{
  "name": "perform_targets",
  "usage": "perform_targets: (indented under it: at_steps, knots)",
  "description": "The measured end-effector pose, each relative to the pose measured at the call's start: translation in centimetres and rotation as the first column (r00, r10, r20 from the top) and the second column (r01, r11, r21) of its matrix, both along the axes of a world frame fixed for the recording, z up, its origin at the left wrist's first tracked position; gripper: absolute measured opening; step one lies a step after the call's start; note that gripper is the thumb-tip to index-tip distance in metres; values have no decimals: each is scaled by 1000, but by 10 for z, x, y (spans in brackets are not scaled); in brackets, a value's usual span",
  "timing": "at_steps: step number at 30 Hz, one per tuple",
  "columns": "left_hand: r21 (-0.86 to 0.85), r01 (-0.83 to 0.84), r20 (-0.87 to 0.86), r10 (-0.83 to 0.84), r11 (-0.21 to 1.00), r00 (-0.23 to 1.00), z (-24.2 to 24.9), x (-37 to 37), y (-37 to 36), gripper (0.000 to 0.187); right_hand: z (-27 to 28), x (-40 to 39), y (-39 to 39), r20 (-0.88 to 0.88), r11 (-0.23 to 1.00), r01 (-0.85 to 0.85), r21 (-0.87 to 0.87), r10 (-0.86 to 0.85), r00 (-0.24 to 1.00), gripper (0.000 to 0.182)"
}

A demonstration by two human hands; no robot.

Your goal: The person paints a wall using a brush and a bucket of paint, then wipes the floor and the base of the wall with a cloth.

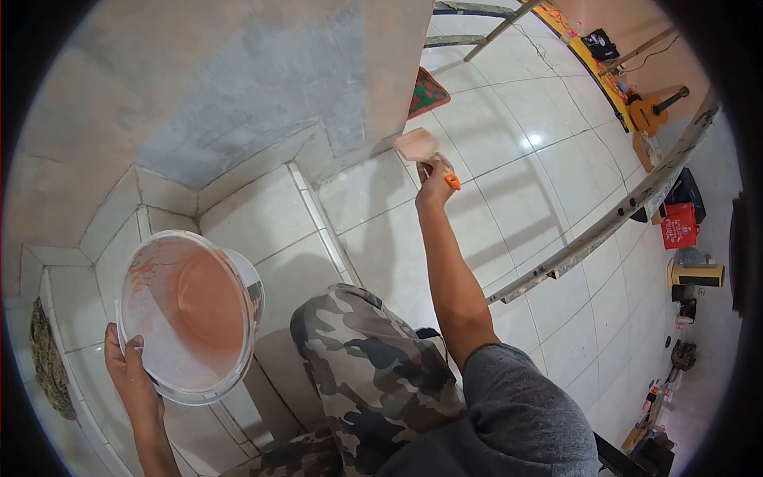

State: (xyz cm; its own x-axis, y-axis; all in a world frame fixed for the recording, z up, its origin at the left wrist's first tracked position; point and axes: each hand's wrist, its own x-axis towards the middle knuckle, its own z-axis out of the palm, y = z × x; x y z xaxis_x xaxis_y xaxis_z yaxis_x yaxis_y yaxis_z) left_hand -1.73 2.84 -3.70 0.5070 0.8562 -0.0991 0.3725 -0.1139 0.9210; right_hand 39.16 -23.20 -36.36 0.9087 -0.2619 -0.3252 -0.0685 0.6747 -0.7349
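My left hand [132, 374] is closed on the rim of a white plastic bucket [163, 370], thumb inside and fingers outside. The bucket tilts toward me, with peach-coloured paint [211, 302] pooled in it and smeared up its inner wall. Out ahead, my right hand [435, 184] grips a wide paintbrush [416, 145] by its handle, whose orange end sticks out past the fingers. Peach paint coats the brush head, which appears near the corner of the wall [262, 87]. That wall carries a grey-blue patch among peach areas.
White tiled steps [258, 211] lead down to a tiled floor [509, 215]. A metal ladder or scaffold rail [612, 219] slants across the right side. Further off are a green-and-red mat [429, 94], a guitar [650, 115] and a red bag [679, 226]. A mottled rug [49, 362] lies far left.
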Motion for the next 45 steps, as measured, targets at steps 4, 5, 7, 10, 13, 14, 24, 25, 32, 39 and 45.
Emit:
perform_targets:
  at_steps: [4, 5, 7, 10, 13, 14, 24, 25, 32, 39, 45]
  knots:
    - [-2, 11, -22, -11, 1000, 1000, 0, -1, 2, 26, -16, 6, 15, -65, 1000, 29, -11, -29, 997, 25]
    - [-3, 14, -27, -14, 1000, 1000, 0, -3, 3, 26, -17, 8, 17, -70, 999, 31, -13, -32, 997, 25]
    - [7, 38, -29, -38, 999, 999, -1, -6, 7, 28, -17, 14, 22, -75, 999, 32, -41, -35, 997, 26]
    - [-6, 7, -16, -7, 1000, 1000, -1, -3, 4, 31, -14, 22, 32, -84, 1000, 24, -19, -25, 996, 27]
    - [-6, 17, -16, -17, 1000, 1000, -3, -7, 8, 35, -5, 29, 41, -78, 1000, -6, -12, 5, 997, 27]
    - [-7, 15, -18, -15, 1000, 1000, -4, -9, 11, 35, -3, 30, 43, -36, 999, -31, -22, 31, 999, 28]
    - [-16, -18, -9, 18, 1000, 1000, -7, -13, 14, 45, -1, 7, -9, 16, 999, 15, -35, -14, 1000, 24]
    - [-12, -22, -2, 22, 1000, 1000, -8, -13, 14, 46, -6, 10, -8, -15, 998, 7, -62, -8, 1000, 24]
    - [-17, -2, -21, 2, 1000, 1000, -6, -14, 15, 46, -15, 22, 35, -24, 1000, 20, -5, -20, 1000, 26]
    - [-11, -65, -42, 65, 998, 997, -8, -16, 17, 51, -6, -5, 26, -39, 1000, -7, 28, 8, 999, 25]
    - [4, -72, -27, 72, 997, 997, -10, -19, 20, 55, -14, 8, 21, -93, 994, 103, 42, -99, 991, 23]
